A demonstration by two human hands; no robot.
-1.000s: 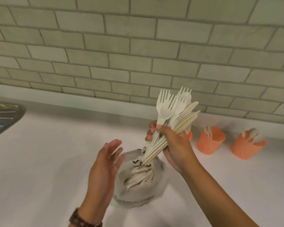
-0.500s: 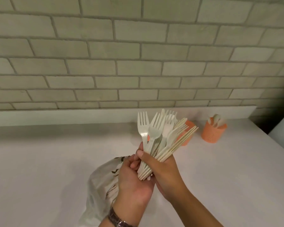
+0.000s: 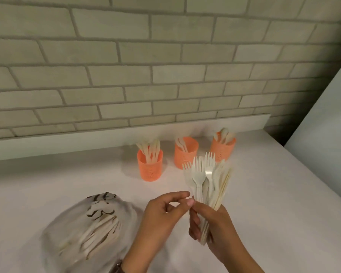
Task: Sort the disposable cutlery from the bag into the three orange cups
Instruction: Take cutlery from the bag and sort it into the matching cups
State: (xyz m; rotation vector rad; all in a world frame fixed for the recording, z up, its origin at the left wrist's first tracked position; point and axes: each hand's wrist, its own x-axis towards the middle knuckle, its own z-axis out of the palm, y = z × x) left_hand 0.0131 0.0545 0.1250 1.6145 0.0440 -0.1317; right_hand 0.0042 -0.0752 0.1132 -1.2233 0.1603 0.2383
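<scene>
My right hand [image 3: 217, 231] is shut on a bundle of white plastic cutlery [image 3: 209, 180], held upright with forks fanned at the front and flat knives behind. My left hand [image 3: 161, 215] is just left of the bundle, fingers loosely curled, its index tip beside the nearest fork's handle with nothing held. A clear plastic bag [image 3: 67, 233] with more cutlery inside lies on the counter at lower left. Three orange cups stand near the wall: the left cup [image 3: 150, 170] holds knives, the middle cup [image 3: 185, 154] a few pieces, and the right cup [image 3: 224, 146] spoons, partly hidden by the forks.
The white counter [image 3: 67, 178] runs to a grey brick wall [image 3: 165, 75] with a low white ledge. The counter's right edge [image 3: 311, 178] drops off beside a white panel [image 3: 327, 119]. A watch [image 3: 119, 266] sits on my left wrist.
The view has swung right and down, so all three cups now show. My left hand has come off the bundle's base. The bag lies slumped at lower left.
</scene>
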